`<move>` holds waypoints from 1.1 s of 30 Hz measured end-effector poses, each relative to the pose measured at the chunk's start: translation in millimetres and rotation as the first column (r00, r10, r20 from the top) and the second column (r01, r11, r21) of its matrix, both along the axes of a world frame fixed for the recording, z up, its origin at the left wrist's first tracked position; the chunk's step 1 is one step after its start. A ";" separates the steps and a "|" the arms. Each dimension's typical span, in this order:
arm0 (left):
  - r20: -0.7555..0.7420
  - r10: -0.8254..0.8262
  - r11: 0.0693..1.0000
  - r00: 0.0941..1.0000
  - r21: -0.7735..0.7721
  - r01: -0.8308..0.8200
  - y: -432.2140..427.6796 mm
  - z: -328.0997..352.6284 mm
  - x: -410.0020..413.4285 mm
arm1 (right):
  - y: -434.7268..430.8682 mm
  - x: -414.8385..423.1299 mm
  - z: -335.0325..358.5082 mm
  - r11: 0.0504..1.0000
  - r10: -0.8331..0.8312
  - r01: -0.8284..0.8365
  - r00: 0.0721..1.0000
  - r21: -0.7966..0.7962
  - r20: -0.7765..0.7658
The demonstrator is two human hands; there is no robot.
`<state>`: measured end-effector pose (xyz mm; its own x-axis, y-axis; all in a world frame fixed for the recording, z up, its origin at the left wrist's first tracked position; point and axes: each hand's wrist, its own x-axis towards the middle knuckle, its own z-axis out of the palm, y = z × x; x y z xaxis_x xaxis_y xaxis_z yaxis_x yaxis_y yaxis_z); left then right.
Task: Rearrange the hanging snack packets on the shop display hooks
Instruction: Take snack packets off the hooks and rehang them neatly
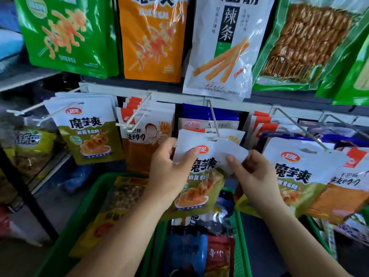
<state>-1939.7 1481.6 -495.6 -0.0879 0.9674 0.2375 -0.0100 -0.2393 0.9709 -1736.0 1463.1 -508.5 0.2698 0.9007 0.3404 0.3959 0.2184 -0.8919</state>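
Two hands meet at the centre of the frame over one snack packet, forearms reaching up from the bottom edge. Nearest, in the lower middle, is a green basket (240,246) with loose packets lying in it.

Above the basket, the left hand (165,172) grips the white-and-olive packet (201,182) by its upper left, with the thumb across the front beside the red logo and the fingers (169,144) curled behind. The right hand (257,176) pinches the packet's upper right corner between thumb and curled fingers.

The packet's top edge sits right at the tip of the centre hook (213,118), whose white end piece shows in front of the packet. Whether the hang hole is already on the wire cannot be told.

The step in hand looks like threading this packet at the hook's tip, though lifting it off would look much the same. The next move calls for holding the top flat, lining the hole up with the tip, and sliding the packet along the wire without creasing it.

Behind it on that hook hang blue packets (199,112). Matching white-and-olive packets hang at left (89,136) and right (293,172). Farthest, along the top of the frame, are a big green bag (65,33), an orange bag (151,37) and a white bag (225,47).
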 end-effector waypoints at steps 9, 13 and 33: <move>-0.030 -0.035 0.997 0.999 0.071 0.037 -31.6 15.6 -8.3 | -33.3 -4.5 12.4 0.987 0.028 -0.019 0.998 0.159 -0.051; -0.028 -0.097 0.995 0.995 0.014 0.097 -42.8 9.8 0.1 | -46.7 8.0 23.8 0.986 -0.071 0.075 0.997 0.146 -0.034; -0.288 -0.247 0.963 0.925 0.029 0.266 -51.5 -18.0 75.4 | -53.3 135.5 7.2 0.914 -0.398 0.397 0.845 -0.080 -0.358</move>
